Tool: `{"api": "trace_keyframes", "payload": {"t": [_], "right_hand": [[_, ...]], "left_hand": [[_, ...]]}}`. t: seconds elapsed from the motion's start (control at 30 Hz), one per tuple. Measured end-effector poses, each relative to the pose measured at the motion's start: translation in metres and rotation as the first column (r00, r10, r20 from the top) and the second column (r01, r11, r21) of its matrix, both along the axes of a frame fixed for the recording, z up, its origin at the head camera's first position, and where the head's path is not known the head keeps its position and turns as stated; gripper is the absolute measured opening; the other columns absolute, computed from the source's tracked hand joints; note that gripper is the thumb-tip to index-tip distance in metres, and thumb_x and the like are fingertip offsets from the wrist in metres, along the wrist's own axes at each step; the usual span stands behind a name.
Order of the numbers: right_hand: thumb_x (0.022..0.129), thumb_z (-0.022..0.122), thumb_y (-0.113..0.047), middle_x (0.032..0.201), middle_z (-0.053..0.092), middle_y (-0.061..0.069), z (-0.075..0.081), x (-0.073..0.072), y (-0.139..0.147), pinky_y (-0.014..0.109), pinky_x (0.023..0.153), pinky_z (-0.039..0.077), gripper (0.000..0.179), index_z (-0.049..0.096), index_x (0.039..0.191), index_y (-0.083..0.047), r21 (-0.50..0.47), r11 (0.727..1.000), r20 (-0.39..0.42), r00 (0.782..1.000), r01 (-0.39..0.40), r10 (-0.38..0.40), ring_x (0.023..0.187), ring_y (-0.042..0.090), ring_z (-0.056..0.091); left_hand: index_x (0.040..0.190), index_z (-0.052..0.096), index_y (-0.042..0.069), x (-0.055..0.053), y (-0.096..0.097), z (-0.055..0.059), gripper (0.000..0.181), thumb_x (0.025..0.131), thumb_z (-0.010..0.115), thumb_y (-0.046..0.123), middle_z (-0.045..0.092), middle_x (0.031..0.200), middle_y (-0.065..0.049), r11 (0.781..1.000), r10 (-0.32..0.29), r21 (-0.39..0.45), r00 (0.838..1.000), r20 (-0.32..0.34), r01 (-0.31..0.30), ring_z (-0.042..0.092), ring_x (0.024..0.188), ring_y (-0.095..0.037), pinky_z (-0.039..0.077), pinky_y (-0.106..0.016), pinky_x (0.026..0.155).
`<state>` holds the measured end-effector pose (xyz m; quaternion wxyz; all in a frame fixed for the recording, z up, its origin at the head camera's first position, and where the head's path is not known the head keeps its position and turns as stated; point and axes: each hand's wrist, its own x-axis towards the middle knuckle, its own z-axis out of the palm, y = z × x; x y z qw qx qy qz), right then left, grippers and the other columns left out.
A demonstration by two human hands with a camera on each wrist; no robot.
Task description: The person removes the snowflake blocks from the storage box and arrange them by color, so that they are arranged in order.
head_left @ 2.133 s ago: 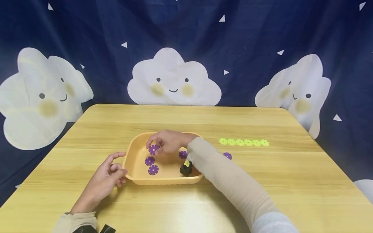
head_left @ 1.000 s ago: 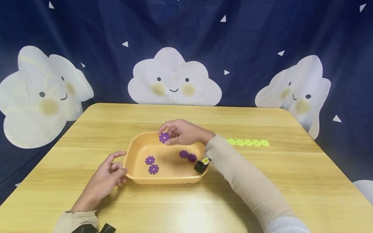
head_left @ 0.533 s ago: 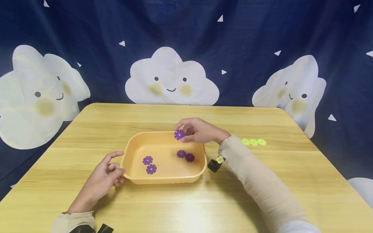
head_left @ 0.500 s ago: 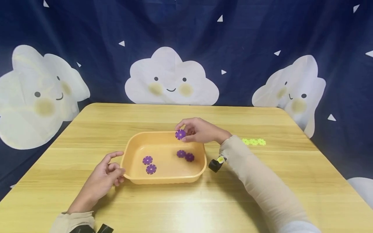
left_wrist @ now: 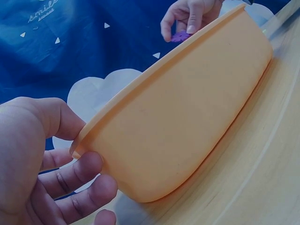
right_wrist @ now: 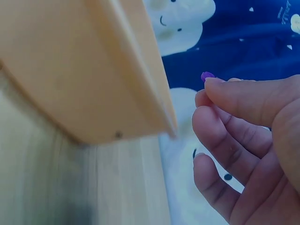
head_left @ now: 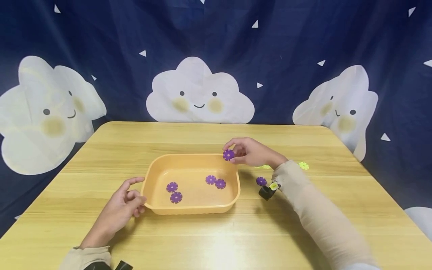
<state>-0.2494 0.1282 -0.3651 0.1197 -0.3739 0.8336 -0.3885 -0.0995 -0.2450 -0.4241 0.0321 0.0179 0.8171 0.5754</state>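
Note:
My left hand (head_left: 121, 206) grips the left rim of a pale orange plastic tub (head_left: 192, 191); in the left wrist view, thumb and fingers hold the tub's edge (left_wrist: 178, 108). Between thumb and fingertips, my right hand (head_left: 258, 152) pinches a purple notched snowflake disc (head_left: 228, 155) above the tub's far right corner. Only a bit of that disc (right_wrist: 206, 76) shows past the thumb in the right wrist view. Inside the tub lie two pairs of purple discs, one pair at left (head_left: 172, 187) and one at right (head_left: 220, 183).
Right of the tub, another purple disc (head_left: 261, 181) lies on the wooden table (head_left: 216, 243). Behind it is a row of yellow-green flower-shaped discs (head_left: 303, 165), partly hidden by my right hand and sleeve. A dark blue cloud-print curtain (head_left: 283, 45) hangs behind the table.
My right hand took a purple disc from the tub's left side, lifted it and carried it right to the far right corner. My left hand has stayed on the rim.

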Motion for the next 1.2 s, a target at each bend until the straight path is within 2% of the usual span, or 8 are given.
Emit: {"api": "trace_keyframes", "payload": {"t": [0.13, 0.47, 0.7, 0.83, 1.03, 1.2], "right_hand": [[0.085, 0.069, 0.005, 0.082, 0.068, 0.010, -0.004, 0.000, 0.012, 0.030, 0.068, 0.052, 0.033, 0.061, 0.117, -0.001, -0.019, 1.000, 0.031, 0.999, 0.008, -0.007, 0.073, 0.027, 0.064], [0.083, 0.069, 0.008, 0.079, 0.064, 0.006, -0.023, 0.003, 0.038, 0.025, 0.061, 0.048, 0.035, 0.060, 0.115, 0.003, -0.001, 0.999, 0.014, 0.999, 0.040, -0.040, 0.067, 0.019, 0.057], [0.083, 0.068, 0.009, 0.085, 0.065, 0.012, -0.024, 0.000, 0.054, 0.026, 0.066, 0.051, 0.033, 0.060, 0.115, 0.002, 0.007, 0.996, 0.031, 0.996, 0.086, -0.086, 0.070, 0.019, 0.059], [0.083, 0.069, 0.009, 0.084, 0.064, 0.009, -0.025, 0.002, 0.062, 0.025, 0.065, 0.051, 0.034, 0.060, 0.115, 0.004, 0.013, 0.994, 0.047, 0.993, 0.106, -0.107, 0.070, 0.020, 0.059], [0.084, 0.069, 0.008, 0.087, 0.065, 0.011, -0.030, 0.004, 0.073, 0.024, 0.066, 0.053, 0.033, 0.060, 0.115, 0.005, 0.012, 0.993, 0.081, 0.990, 0.119, -0.119, 0.074, 0.018, 0.062], [0.084, 0.069, 0.008, 0.085, 0.065, 0.009, -0.033, 0.007, 0.084, 0.023, 0.065, 0.051, 0.032, 0.060, 0.114, 0.005, 0.036, 0.991, 0.058, 0.990, 0.129, -0.131, 0.072, 0.016, 0.059]], "left_hand": [[0.146, 0.028, 0.008, 0.000, 0.000, 0.000, 0.058, 0.094, 0.054, 0.003, 0.059, 0.083, -0.011, 1.000, 0.000, -0.002, 1.000, 0.007, 0.000, 0.058, 0.070, -0.023, 0.051, -0.029, 0.060], [0.146, 0.026, 0.008, 0.003, -0.002, -0.005, 0.059, 0.095, 0.054, 0.004, 0.058, 0.083, -0.012, 1.000, -0.011, -0.004, 1.000, 0.023, 0.011, 0.058, 0.069, -0.023, 0.051, -0.029, 0.060], [0.146, 0.027, 0.008, -0.001, 0.000, -0.002, 0.058, 0.095, 0.054, 0.004, 0.059, 0.084, -0.012, 1.000, -0.010, -0.008, 1.000, 0.007, 0.010, 0.058, 0.070, -0.023, 0.052, -0.029, 0.061], [0.146, 0.027, 0.008, -0.001, 0.000, -0.001, 0.057, 0.095, 0.054, 0.004, 0.059, 0.083, -0.011, 1.000, -0.007, -0.012, 1.000, -0.002, 0.007, 0.058, 0.070, -0.022, 0.051, -0.029, 0.060], [0.145, 0.028, 0.007, 0.000, 0.001, 0.001, 0.057, 0.095, 0.053, 0.003, 0.059, 0.082, -0.010, 1.000, -0.001, -0.015, 1.000, -0.010, 0.001, 0.058, 0.069, -0.021, 0.051, -0.028, 0.059], [0.145, 0.029, 0.008, 0.000, 0.001, 0.000, 0.057, 0.095, 0.054, 0.002, 0.059, 0.083, -0.011, 1.000, 0.003, -0.014, 1.000, -0.009, -0.004, 0.058, 0.069, -0.021, 0.051, -0.029, 0.059]]}}
